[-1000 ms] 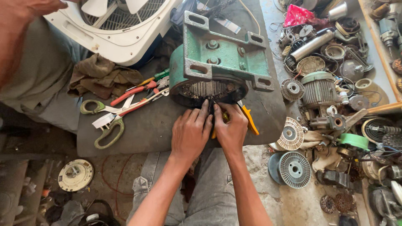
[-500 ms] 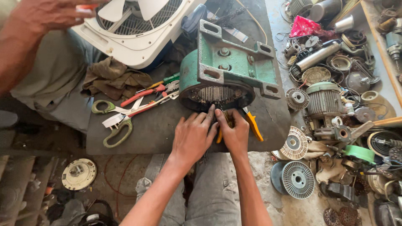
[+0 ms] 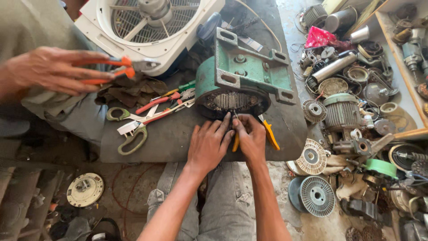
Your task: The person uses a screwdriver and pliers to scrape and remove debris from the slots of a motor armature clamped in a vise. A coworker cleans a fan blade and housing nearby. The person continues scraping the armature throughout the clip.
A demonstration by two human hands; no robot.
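Observation:
A green motor housing [image 3: 243, 71] lies on its side on a dark mat [image 3: 178, 138], its open end with the windings [image 3: 232, 101] facing me. My left hand [image 3: 208, 145] rests on the mat just below that opening, fingers reaching toward the windings. My right hand [image 3: 250, 134] is beside it, pinching at the lower edge of the opening. A yellow-handled tool [image 3: 269, 134] lies under and beside my right hand; whether the hand grips it is unclear.
Another person's hand [image 3: 58, 69] at upper left holds orange-handled pliers [image 3: 113, 68]. A white box fan [image 3: 147, 22] lies behind. Green scissors [image 3: 129, 129] and red-handled pliers [image 3: 158, 109] lie on the mat's left. Motor parts, fan covers [image 3: 316, 195] and scrap crowd the floor at right.
The other person's hand has come down into view at left holding orange-handled pliers. My hands stay at the motor opening, fingers shifted slightly closer to the windings.

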